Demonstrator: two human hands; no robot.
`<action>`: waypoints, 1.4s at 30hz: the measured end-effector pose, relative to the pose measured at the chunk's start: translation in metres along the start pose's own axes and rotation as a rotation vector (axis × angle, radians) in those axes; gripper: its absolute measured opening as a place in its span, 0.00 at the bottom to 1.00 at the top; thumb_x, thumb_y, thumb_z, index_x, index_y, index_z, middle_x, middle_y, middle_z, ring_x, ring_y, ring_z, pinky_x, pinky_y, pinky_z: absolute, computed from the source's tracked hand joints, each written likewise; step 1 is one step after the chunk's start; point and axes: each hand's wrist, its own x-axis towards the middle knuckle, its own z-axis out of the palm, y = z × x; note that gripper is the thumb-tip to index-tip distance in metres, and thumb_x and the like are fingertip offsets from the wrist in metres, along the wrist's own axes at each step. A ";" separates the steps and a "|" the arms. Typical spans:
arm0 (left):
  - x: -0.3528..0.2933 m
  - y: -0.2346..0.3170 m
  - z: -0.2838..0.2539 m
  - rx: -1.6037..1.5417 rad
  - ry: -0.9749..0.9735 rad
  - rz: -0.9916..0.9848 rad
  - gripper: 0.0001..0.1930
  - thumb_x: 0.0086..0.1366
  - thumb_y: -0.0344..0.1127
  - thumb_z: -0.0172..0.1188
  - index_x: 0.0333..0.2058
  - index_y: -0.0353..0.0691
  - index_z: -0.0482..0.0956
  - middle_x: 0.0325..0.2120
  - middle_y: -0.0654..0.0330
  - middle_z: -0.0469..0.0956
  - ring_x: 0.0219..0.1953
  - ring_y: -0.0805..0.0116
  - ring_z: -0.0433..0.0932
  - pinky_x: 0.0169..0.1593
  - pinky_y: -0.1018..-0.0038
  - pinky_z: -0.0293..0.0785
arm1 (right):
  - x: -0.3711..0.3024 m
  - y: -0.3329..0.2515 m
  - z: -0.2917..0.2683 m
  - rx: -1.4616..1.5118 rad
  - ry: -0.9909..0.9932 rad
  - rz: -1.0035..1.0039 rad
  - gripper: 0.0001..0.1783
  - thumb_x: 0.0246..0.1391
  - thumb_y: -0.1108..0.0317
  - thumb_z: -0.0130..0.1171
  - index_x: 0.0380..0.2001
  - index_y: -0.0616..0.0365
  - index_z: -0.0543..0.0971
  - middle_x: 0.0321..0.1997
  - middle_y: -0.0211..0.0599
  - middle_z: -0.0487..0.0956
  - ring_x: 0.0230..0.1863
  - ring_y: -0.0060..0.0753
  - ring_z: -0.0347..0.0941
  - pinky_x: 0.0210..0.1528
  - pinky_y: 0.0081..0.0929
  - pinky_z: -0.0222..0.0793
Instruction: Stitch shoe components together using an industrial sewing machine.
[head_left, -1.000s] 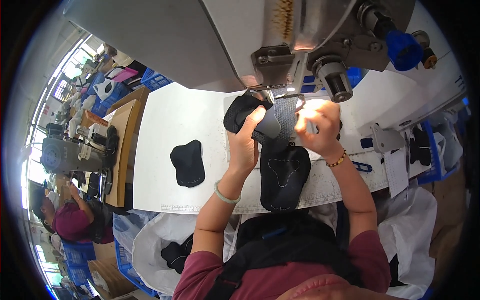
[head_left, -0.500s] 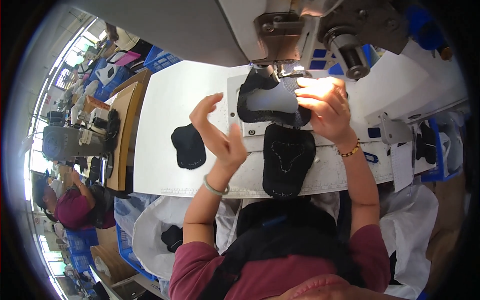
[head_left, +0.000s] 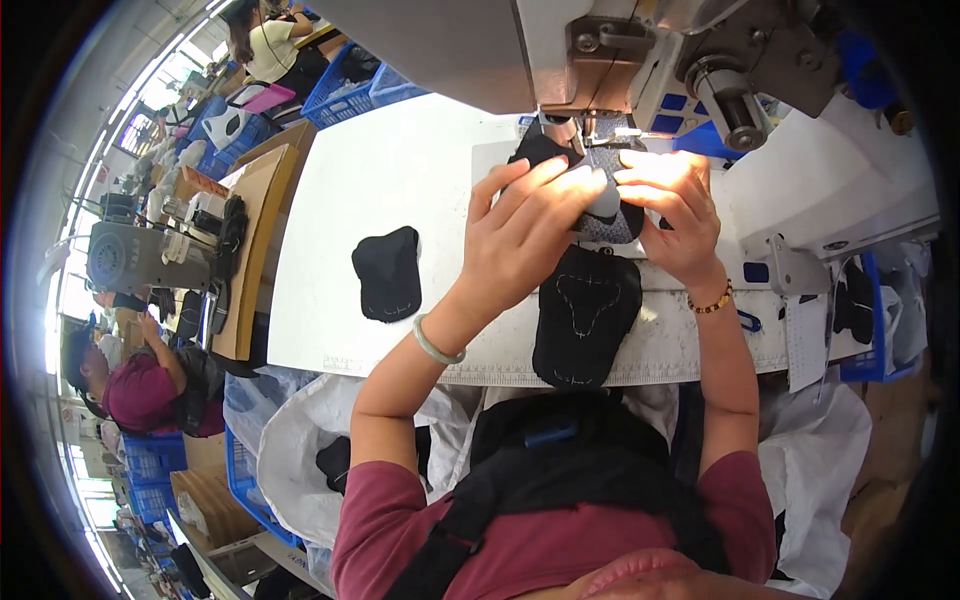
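Note:
A black fabric piece (head_left: 622,224) with a smooth grey patch (head_left: 604,204) lies under the needle area (head_left: 588,135) of a sewing machine (head_left: 450,45). My left hand (head_left: 522,228) rests over its left part, fingers spread and stretched out; its thumb is hidden. At the right edge, the bent fingers of my right hand (head_left: 685,215) grip the same piece. Just below it, a larger black piece (head_left: 585,320) with pale stitched lines lies flat on the white table (head_left: 460,350). A smaller black piece (head_left: 388,275) lies farther left, touched by neither hand.
The machine's metal parts (head_left: 725,100) overhang the right hand. A blue loop-shaped tool (head_left: 748,321) lies beside my right wrist. White cloth (head_left: 815,470) hangs below the table edge. Cardboard (head_left: 262,260) stands left of the table; a person (head_left: 145,390) sits beyond, near blue baskets (head_left: 340,95).
My left hand has moved up and right from the air onto the black fabric piece. My right hand stays at its right edge. The whole view has shifted slightly.

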 end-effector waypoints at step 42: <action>0.005 -0.044 0.022 -0.328 0.112 -0.129 0.15 0.41 0.17 0.62 0.31 0.38 0.80 0.32 0.59 0.79 0.38 0.59 0.77 0.46 0.68 0.73 | 0.010 -0.026 0.011 -0.274 -0.066 0.087 0.16 0.45 0.67 0.64 0.40 0.51 0.77 0.41 0.26 0.75 0.42 0.26 0.71 0.47 0.32 0.63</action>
